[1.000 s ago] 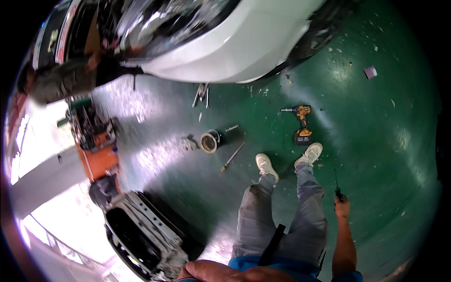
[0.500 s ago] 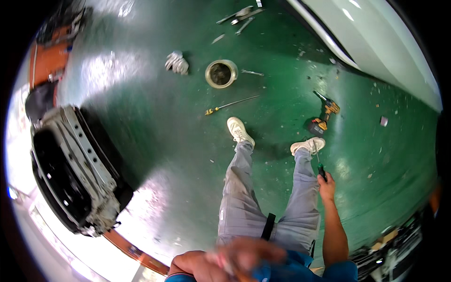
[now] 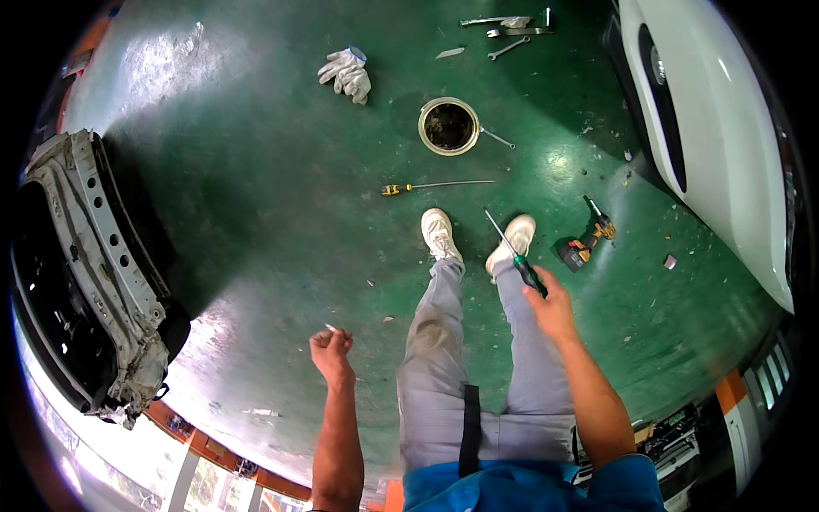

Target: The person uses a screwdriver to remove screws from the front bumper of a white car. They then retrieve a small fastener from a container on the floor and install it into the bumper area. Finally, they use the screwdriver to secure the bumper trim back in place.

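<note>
right hand (image 3: 553, 305): wrapped round a green-handled screwdriver (image 3: 529, 275), its tip out over the gap between my shoes (image 3: 514, 240)
left hand (image 3: 331, 353): fingers curled, pinching a small white thing (image 3: 332, 328), can't tell what
cordless drill (image 3: 589, 241): lying just right of my right shoe
edges: big car part (image 3: 115, 256) far left, white car (image 3: 725, 128) upper right, wide green floor (image 3: 264, 222) between

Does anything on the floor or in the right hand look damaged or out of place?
Yes. At left, the detached vehicle section has a ragged, battered lower end. A yellow-handled screwdriver and power drill lie loose near the shoes, possibly a trip risk. The right hand's green-handled screwdriver shows nothing odd.
</note>
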Available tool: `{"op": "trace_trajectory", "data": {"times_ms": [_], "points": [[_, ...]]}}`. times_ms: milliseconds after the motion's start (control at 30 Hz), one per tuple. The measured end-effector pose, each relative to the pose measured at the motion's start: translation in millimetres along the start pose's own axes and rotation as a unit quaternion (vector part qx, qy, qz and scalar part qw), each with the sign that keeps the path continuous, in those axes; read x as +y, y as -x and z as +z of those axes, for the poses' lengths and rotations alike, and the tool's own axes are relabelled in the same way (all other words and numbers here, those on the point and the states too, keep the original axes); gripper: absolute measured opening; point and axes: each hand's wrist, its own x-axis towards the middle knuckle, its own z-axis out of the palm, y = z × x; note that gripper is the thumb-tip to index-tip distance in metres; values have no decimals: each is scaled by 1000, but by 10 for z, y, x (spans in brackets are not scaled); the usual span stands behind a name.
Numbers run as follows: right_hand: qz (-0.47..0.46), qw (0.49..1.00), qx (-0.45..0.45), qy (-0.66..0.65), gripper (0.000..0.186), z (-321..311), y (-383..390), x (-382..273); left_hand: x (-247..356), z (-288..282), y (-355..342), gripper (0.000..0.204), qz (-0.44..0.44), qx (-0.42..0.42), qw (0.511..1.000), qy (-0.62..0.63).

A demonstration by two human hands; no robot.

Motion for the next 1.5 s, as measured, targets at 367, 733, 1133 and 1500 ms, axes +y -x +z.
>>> {"op": "trace_trajectory", "data": {"times_ms": [367, 733, 1133, 1500], "points": [[-289, 955, 39, 47, 36, -641, -1902, -666, -586, 1465, -1216, 22, 15, -53, 998, -3], [-464, 881, 92, -14, 54, -919, -3288, -652, -541, 3174, -2723, 10, 252, -82, 962, 72], [-572, 807, 18, 146, 36, 202, -3885, -956, -969, 3297, -2712, 16, 274, -99, 948, 131], [-552, 815, -14, 177, 32, 459, -3988, -908, -1381, 3139, -2653, 16, 215, -91, 961, 146]]}}
